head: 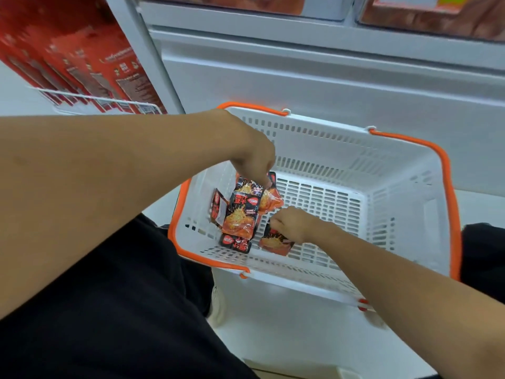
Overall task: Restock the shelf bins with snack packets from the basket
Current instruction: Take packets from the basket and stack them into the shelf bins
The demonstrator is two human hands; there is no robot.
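A white plastic basket (404, 187) with orange handles sits on the floor below me. Several black-and-orange snack packets (241, 214) lie in its left corner. My left hand (254, 157) reaches down into the basket and pinches the top of a bunch of packets, which hang from its fingers. My right hand (293, 224) is lower, with its fingers curled round another packet (276, 242) on the basket floor. The shelf bins (426, 15) show only at the top edge, holding brownish packs.
White shelf panels (300, 77) rise behind the basket. At the upper left, red boxes (90, 64) stand on a wire rack. My legs in black trousers (114, 310) fill the lower left; the floor in front is white.
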